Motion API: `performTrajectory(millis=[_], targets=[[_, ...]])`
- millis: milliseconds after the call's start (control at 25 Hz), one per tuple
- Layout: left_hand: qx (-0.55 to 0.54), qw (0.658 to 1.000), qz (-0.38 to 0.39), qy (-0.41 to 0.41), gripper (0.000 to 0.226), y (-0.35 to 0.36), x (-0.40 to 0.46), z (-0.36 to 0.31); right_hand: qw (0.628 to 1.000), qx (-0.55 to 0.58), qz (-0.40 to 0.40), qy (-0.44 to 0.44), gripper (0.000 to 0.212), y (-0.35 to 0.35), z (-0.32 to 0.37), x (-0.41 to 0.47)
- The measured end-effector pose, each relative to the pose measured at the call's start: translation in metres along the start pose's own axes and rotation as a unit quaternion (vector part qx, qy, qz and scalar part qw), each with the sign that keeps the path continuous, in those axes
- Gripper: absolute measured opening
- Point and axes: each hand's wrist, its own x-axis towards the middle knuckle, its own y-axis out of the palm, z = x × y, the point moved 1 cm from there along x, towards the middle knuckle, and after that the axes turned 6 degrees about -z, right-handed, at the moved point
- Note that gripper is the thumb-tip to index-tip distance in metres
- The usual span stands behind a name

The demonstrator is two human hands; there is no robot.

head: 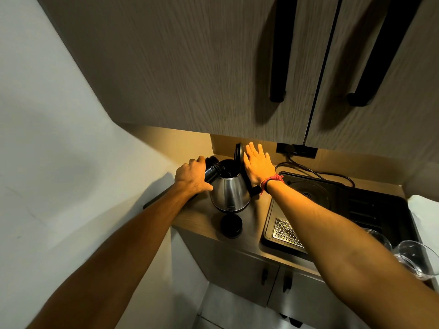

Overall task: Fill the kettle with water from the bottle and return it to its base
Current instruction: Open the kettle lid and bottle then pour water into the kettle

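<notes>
A stainless steel kettle (231, 192) stands on the wooden counter (197, 219) with its black lid (238, 151) flipped up. My left hand (192, 176) grips a dark bottle (212, 168), tilted with its mouth over the kettle's opening. My right hand (257, 163) lies flat, fingers apart, against the raised lid and the black handle. A round black cap (231, 225) lies on the counter in front of the kettle. Whether a base sits under the kettle is hidden.
A black tray (370, 205) with a round base plate and a metal drip grate (286, 232) sits to the right. Two glasses (413, 255) stand at the right edge. A black cord (316, 172) runs to a wall socket. Upper cupboards hang close overhead.
</notes>
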Motion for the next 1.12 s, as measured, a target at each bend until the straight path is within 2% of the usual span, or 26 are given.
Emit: performTrajectory(millis=[560, 840, 960, 1120], targets=[[0.020, 1.000, -0.009, 0.004, 0.086, -0.003, -0.001, -0.004, 1.000, -0.011, 0.002, -0.006, 0.055, 0.001, -0.001, 0.002], [-0.110, 0.993, -0.047, -0.022, 0.087, 0.008, -0.001, -0.008, 1.000, -0.005, 0.015, -0.007, 0.052, 0.002, -0.001, 0.001], [-0.255, 0.960, -0.098, -0.063, 0.080, 0.022, -0.010, 0.000, 1.000, 0.001, 0.016, -0.003, 0.051, 0.001, 0.000, 0.001], [-0.431, 0.871, -0.182, -0.150, 0.075, 0.048, -0.034, 0.014, 1.000, -0.004, 0.013, -0.014, 0.050, 0.003, 0.003, 0.002]])
